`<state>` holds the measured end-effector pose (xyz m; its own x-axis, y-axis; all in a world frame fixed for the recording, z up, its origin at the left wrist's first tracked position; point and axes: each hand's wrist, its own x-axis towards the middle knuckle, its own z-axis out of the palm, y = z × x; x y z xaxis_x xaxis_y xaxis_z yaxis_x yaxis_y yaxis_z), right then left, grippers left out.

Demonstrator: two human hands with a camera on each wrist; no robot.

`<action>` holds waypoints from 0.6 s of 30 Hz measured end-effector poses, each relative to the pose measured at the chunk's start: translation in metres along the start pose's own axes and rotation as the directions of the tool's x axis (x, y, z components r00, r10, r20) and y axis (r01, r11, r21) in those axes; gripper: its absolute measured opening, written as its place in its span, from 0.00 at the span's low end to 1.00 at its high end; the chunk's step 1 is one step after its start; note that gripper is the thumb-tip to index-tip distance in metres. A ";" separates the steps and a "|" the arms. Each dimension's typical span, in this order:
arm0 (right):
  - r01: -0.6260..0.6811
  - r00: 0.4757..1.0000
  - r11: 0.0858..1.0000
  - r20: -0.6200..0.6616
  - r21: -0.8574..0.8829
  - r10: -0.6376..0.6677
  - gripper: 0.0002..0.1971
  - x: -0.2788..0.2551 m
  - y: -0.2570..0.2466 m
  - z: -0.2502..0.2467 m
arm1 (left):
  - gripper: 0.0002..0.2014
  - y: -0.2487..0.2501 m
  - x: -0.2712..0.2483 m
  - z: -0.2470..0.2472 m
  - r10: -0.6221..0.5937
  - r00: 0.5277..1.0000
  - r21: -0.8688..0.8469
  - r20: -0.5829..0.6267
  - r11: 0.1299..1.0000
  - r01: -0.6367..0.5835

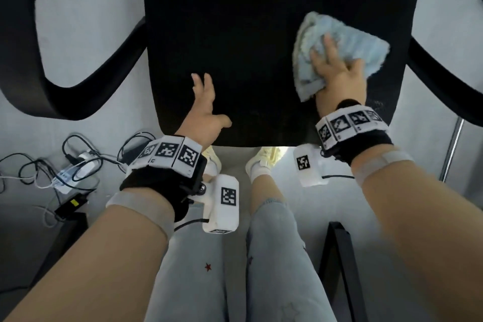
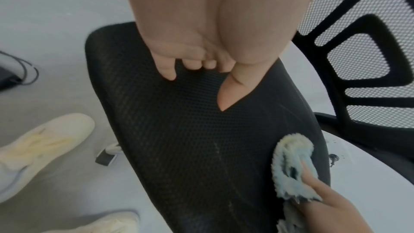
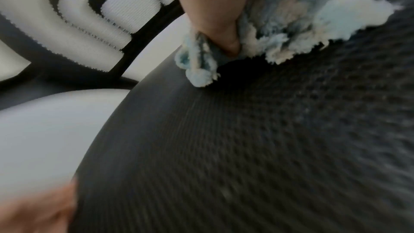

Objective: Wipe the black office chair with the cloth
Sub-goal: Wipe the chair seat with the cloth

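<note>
The black office chair's mesh seat (image 1: 235, 47) fills the middle of the head view. A fluffy light-blue cloth (image 1: 360, 44) lies bunched on the seat's right part. My right hand (image 1: 337, 70) presses down on it with fingers spread, and the thumb (image 3: 215, 15) digs into a fold of the cloth (image 3: 291, 33). My left hand (image 1: 209, 102) hovers over the seat's front left, fingers relaxed and empty. The left wrist view shows that hand (image 2: 197, 86) above the mesh (image 2: 179, 139), with the cloth (image 2: 291, 166) at the seat's right edge.
Curved black armrests (image 1: 34, 73) (image 1: 444, 78) flank the seat, and the mesh backrest (image 2: 369, 50) rises behind it. Cables and a power strip (image 1: 73, 170) lie on the grey floor at left. My pale shoes (image 1: 264, 159) stand under the seat's front edge. A metal leg (image 1: 452, 149) stands at right.
</note>
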<state>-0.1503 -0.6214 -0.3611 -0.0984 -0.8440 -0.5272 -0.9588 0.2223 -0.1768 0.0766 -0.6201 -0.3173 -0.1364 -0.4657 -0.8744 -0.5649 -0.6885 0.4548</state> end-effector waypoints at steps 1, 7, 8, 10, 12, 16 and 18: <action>-0.105 0.994 0.993 -0.021 0.048 0.106 0.38 0.000 0.003 -0.002 | 0.45 0.005 0.002 0.006 -0.017 1.000 0.006 0.026 1.000 0.017; 0.510 0.851 0.857 0.186 -0.071 -0.491 0.32 -0.034 -0.030 0.022 | 0.43 0.028 0.005 0.024 -0.084 0.996 0.044 0.035 0.996 0.083; 0.634 0.768 0.764 0.212 -0.120 -0.604 0.30 -0.037 -0.030 0.027 | 0.42 0.031 0.005 0.024 -0.096 0.995 0.054 0.023 0.994 0.095; 0.722 0.691 0.664 0.257 -0.193 -0.676 0.29 -0.028 -0.014 0.026 | 0.42 0.034 0.006 0.024 -0.123 0.992 0.068 0.012 0.990 0.122; 0.587 0.810 0.788 0.113 -0.188 -0.576 0.30 -0.017 0.012 0.019 | 0.44 0.035 0.008 0.021 -0.146 0.989 0.087 0.027 0.986 0.143; -0.025 0.996 0.987 -0.080 0.162 0.038 0.35 -0.009 0.037 0.001 | 0.45 0.045 0.016 0.018 -0.207 0.977 0.125 0.054 0.972 0.199; 0.001 1.000 0.997 0.016 0.081 -0.002 0.38 -0.012 0.019 0.000 | 0.44 0.045 0.018 0.018 -0.196 0.979 0.095 0.054 0.977 0.190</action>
<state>-0.1674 -0.6071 -0.3576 -0.0921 -0.8368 -0.5397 -0.9344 0.2599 -0.2437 0.0346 -0.6491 -0.3154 -0.0665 -0.2914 -0.9543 -0.6555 -0.7083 0.2620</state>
